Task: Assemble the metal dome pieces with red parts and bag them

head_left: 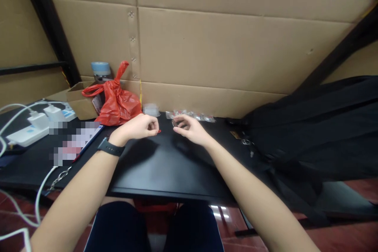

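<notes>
Red tip (159, 131) pinched in the curled left hand (138, 126) and a small dark piece (175, 123) gripped by the right hand (190, 129), both at frame centre above the black table (165, 165); either, being tiny, could slip loose onto the table.

Smooth, faintly glossy black counter (165, 165) under both hands. Crinkled glossy red plastic bag (116, 104) just beyond left hand (140, 126). Clear shiny plastic packets (195, 116) behind right hand (189, 129). Matt corrugated cardboard wall (236, 47) further back. Matt black cloth (310, 134) right of right hand.
</notes>
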`<state>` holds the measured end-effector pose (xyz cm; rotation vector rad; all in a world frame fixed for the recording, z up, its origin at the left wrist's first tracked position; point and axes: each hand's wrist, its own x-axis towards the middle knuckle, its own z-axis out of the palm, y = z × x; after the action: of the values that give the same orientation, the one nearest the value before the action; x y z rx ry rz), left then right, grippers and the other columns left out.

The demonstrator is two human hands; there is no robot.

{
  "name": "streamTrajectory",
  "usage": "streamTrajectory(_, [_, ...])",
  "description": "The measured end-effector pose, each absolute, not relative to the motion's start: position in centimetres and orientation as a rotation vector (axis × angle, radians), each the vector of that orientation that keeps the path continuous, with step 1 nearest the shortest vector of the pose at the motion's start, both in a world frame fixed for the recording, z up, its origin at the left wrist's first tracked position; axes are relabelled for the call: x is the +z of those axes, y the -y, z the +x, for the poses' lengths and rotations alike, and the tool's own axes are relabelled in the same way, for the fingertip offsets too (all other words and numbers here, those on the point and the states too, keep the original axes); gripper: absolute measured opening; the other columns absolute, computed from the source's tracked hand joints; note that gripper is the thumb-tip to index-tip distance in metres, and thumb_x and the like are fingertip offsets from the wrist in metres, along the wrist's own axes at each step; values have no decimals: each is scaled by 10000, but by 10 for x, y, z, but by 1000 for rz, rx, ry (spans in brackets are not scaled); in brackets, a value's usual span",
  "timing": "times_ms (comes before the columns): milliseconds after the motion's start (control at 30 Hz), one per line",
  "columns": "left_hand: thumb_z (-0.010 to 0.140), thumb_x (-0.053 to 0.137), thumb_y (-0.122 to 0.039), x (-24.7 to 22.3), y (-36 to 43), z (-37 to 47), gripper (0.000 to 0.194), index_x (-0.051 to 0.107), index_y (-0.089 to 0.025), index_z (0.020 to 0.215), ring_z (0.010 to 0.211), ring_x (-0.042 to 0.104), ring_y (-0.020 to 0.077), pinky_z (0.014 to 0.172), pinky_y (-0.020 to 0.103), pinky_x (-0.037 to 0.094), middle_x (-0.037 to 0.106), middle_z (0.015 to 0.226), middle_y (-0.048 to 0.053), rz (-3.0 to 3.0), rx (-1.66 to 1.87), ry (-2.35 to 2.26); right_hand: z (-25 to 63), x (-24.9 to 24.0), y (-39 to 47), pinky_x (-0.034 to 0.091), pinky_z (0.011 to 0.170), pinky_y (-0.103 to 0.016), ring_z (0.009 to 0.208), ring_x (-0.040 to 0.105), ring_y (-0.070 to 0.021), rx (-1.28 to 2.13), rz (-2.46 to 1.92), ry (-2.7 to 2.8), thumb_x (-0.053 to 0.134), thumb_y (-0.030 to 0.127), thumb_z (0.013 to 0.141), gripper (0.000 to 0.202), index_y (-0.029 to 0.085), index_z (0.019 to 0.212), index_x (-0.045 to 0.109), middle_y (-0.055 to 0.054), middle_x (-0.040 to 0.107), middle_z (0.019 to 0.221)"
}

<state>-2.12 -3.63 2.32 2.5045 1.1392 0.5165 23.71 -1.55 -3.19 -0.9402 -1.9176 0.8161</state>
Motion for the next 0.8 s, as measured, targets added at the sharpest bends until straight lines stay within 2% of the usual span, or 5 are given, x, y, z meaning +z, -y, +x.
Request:
streamTrajectory(133, [820,637,-256,7,28,-7,195,748,-190,966,781,712,183,746,252,504,777,895,41,2516,624,-1187,225,-32,23,561,754,-320,863,666,-167,926,-863,1856,748,346,754,463,238,1179,597,-98,641,1207])
streamTrajectory(267, [879,602,-283,-6,23,3,180,753,-202,932,851,701,193,803,266,495,770,932,42,2526,794,-1221,218,-34,26,565,779,-320,945,684,-191,949,-806,1823,770,330,734,472,251,1163,590,-96,639,1224])
streamTrajectory(433, [910,574,-287,-12,23,13,186,718,-187,849,841,651,189,771,274,469,710,903,59,2615,924,-1236,214,-35,27,555,750,-302,1006,694,-218,909,-756,1793,786,316,718,457,238,1123,588,-98,649,1206])
streamTrajectory(700, [910,584,-272,-13,29,22,143,715,-225,941,1006,608,209,838,317,450,652,1033,50,2516,1067,-1303,213,-32,27,551,798,-323,1064,692,-241,889,-743,1768,826,326,680,468,235,1075,592,-85,692,1156])
streamTrajectory(800, [897,607,-276,-14,30,23,135,729,-225,923,996,599,213,838,330,440,634,1028,53,2480,1143,-1344,212,-33,27,558,814,-329,1025,701,-232,939,-759,1702,840,375,662,432,225,975,582,-77,702,1125])
